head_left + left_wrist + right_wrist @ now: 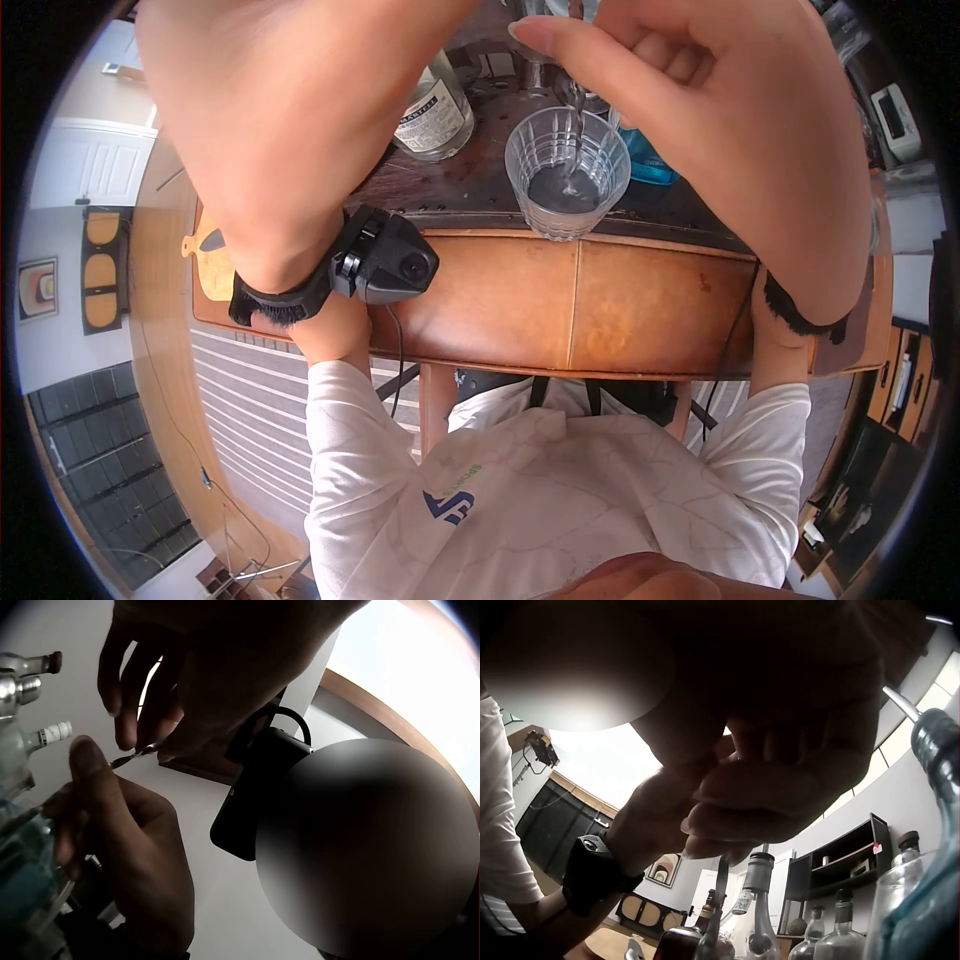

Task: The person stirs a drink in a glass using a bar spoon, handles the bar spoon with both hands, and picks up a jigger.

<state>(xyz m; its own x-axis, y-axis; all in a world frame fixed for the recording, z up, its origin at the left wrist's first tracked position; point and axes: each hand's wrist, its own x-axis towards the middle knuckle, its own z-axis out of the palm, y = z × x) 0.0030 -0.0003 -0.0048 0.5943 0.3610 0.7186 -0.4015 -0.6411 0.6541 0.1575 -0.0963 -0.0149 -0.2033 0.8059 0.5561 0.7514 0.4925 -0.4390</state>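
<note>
A bar spoon (578, 110) with a twisted shaft stands in a clear cut-pattern glass (517, 165), its lower end in clear liquid at the bottom. My left hand (180, 682) is above and pinches the upper shaft between thumb and fingertips, as the left wrist view shows. Lower down, my right hand (700, 75) has its fingers curled at the shaft, thumb stretched across toward the left. Below the right fingers, the dark shaft (721, 889) comes out in the right wrist view. The left fingers lie beyond the top edge of the head view.
Left of the glass stands a labelled clear bottle (437, 115); a blue bottle (652, 160) is close behind its right side. Several more bottles line the left wrist view. A wooden board (212, 265) lies at the table's left end, and a leather-covered edge (500, 300) runs along the front.
</note>
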